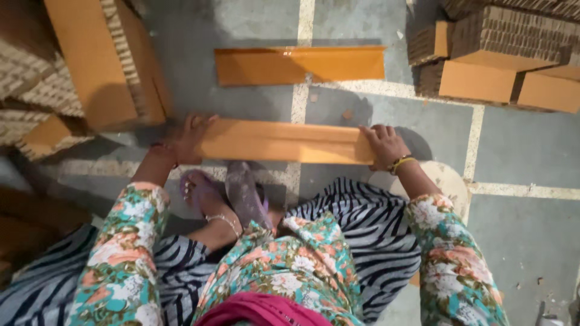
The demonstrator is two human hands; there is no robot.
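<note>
The person sits low over a grey floor (531, 157) crossed by pale painted lines, holding a long orange cardboard strip (284, 142) level across the front of the body; the left hand (187, 137) closes over the strip's left end, fingers wrapped on its top edge, and the right hand (382, 143) grips the right end the same way, a yellow bangle at the wrist; neither hand is free. The strip lies just in front of a sandalled foot (205, 193), near the floor, though whether it rests on the floor or is lifted slightly cannot be told.

A second orange strip (299, 65) lies flat further out on the floor, apart from the held one and roughly parallel to it; stacks of corrugated cardboard pieces (501, 54) sit toward the far right corner of the floor, and a tilted stack (106, 60) leans at the far left, close to the left hand.

The likely trouble, judging from the grip at the two ends only: the long thin strip has no support in the middle, so uneven pressure could buckle or crease it; the left hand works tight against the leaning stack, and a knock there could bring it down; the foot so near the strip could catch its edge.
</note>
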